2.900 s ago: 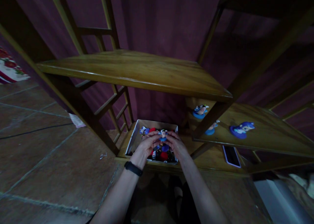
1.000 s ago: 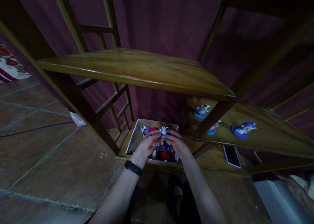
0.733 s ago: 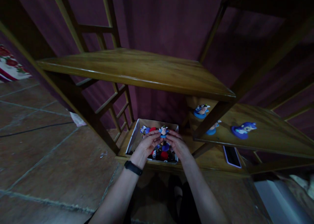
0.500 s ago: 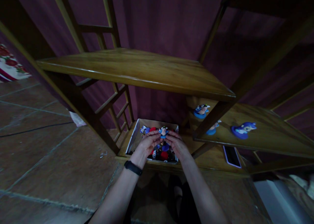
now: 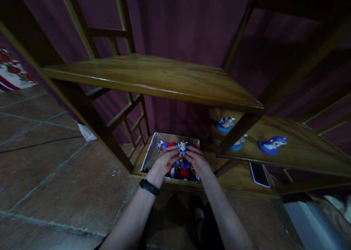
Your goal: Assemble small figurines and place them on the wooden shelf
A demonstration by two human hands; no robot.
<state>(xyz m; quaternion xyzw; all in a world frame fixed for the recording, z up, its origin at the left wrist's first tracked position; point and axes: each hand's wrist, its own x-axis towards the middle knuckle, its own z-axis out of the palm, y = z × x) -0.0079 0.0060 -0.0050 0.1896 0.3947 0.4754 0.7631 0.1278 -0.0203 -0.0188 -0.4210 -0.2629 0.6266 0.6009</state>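
Between my fingertips I hold a small figurine with a blue round base, above a shallow box. My left hand, with a black band on its wrist, grips it from the left. From the other side my right hand has its fingers closed on the same figurine. Several more small figurines, with red, blue and purple parts, lie jumbled in the box below. The hands cover part of the box's contents.
On the right shelf stand a purple figurine and a blue-based figurine; another is partly behind a post. A phone lies on the lower board. A wooden shelf juts out above the box.
Almost nothing differs. Both hands keep the figurine in the same place over the box; the view has shifted very slightly.
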